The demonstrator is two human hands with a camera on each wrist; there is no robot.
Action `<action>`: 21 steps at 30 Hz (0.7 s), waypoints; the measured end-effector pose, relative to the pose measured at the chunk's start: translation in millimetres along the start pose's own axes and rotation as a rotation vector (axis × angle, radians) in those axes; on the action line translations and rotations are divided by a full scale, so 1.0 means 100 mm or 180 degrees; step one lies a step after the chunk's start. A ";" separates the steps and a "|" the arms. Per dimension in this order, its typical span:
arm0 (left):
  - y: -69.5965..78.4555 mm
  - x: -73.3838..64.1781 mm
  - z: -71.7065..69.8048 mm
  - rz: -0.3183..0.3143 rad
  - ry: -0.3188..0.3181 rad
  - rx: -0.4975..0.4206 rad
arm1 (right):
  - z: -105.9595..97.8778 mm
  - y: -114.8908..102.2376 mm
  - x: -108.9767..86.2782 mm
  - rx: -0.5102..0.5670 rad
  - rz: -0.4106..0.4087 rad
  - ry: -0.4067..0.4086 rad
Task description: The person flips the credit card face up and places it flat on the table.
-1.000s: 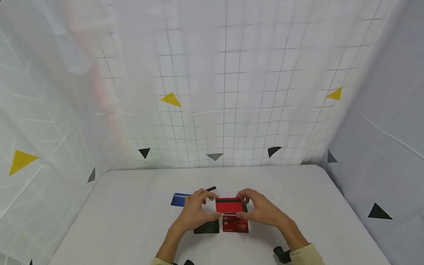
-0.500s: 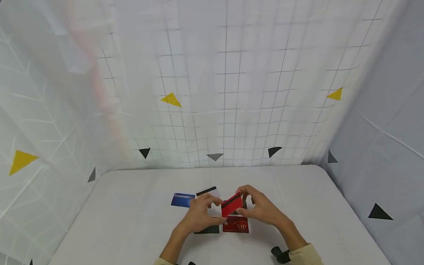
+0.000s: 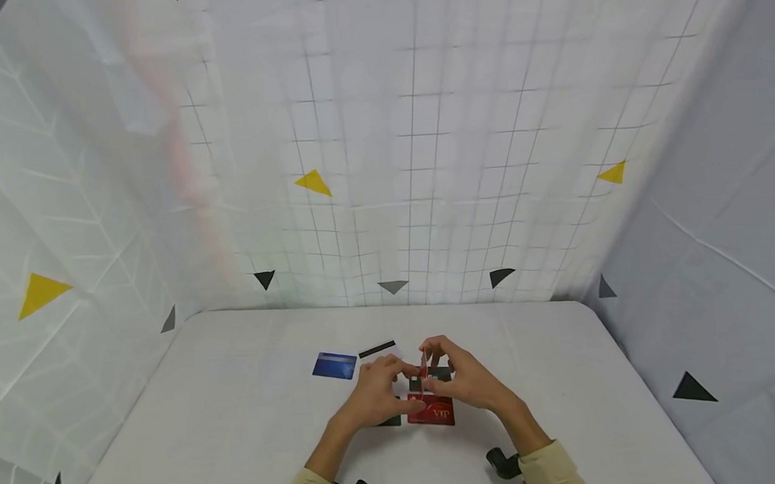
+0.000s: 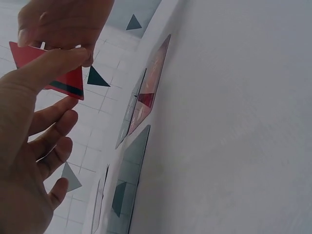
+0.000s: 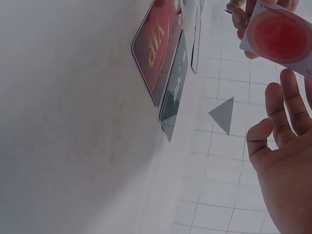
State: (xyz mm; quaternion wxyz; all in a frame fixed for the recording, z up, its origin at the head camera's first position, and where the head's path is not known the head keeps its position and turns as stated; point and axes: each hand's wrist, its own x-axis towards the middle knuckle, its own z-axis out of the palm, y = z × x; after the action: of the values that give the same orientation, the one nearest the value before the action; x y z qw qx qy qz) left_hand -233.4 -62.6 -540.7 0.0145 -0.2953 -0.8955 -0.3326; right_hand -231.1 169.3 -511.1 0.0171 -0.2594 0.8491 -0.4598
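Red card (image 4: 73, 80): raised above the table (image 3: 251, 410), between our hands.
Left hand (image 3: 372, 394): pinching it.
Right hand (image 3: 465, 378): pinching it too.
Handling: we judge it light, stiff, slick; best gripped by opposite edges.

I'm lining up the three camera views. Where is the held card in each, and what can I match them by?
Head: the held card is below centre, nearly edge-on between the left hand and right hand.
Left wrist: upper left, red with a dark stripe, partly covered.
Right wrist: upper right, white with red circles, cut off by the frame.
Shared landmark: the VIP card, below centre in head, upper centre in both wrist views.
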 end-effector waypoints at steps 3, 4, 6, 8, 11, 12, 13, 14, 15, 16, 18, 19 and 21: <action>0.01 0.01 0.01 -0.0015 0.0042 -0.0007 | 0.01 0.01 0.00 0.0000 0.0004 -0.0027; 0.02 0.01 0.01 -0.0013 0.0061 0.0003 | 0.01 0.02 0.01 -0.0001 0.0007 -0.0044; 0.03 0.02 0.02 -0.0014 0.0088 0.0027 | 0.02 0.03 0.00 0.0011 0.0004 -0.0090; 0.04 0.03 0.02 -0.0015 0.0098 0.0034 | 0.03 0.05 0.00 0.0036 0.0003 -0.0143; 0.06 0.03 0.01 -0.0046 0.0078 -0.0003 | 0.05 0.05 -0.01 0.0092 -0.0013 -0.0189; 0.06 0.02 0.01 -0.0050 0.0074 -0.0022 | 0.06 0.05 -0.01 0.0120 -0.0022 -0.0204; 0.06 0.02 0.01 -0.0058 0.0072 -0.0044 | 0.06 0.05 -0.01 0.0148 -0.0022 -0.0215; 0.07 0.01 0.01 -0.0060 0.0073 -0.0065 | 0.06 0.05 -0.01 0.0164 -0.0039 -0.0223; 0.07 0.01 0.00 -0.0057 0.0078 -0.0075 | 0.06 0.05 -0.01 0.0176 -0.0060 -0.0228; 0.07 0.01 0.00 -0.0045 0.0092 -0.0080 | 0.06 0.05 -0.01 0.0186 -0.0081 -0.0233; 0.08 0.00 -0.01 -0.0030 0.0113 -0.0096 | 0.06 0.05 -0.01 0.0199 -0.0113 -0.0243; 0.07 0.00 -0.01 -0.0028 0.0120 -0.0108 | 0.06 0.05 -0.02 0.0202 -0.0122 -0.0237; 0.06 -0.01 -0.02 -0.0017 0.0144 -0.0116 | 0.05 0.04 -0.02 0.0226 -0.0137 -0.0231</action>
State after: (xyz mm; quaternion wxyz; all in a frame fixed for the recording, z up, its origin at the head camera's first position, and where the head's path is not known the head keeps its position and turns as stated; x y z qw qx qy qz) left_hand -229.9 -60.4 -536.1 0.0284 -0.2855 -0.8895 -0.3555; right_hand -229.6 168.3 -517.6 0.0472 -0.2934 0.8253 -0.4802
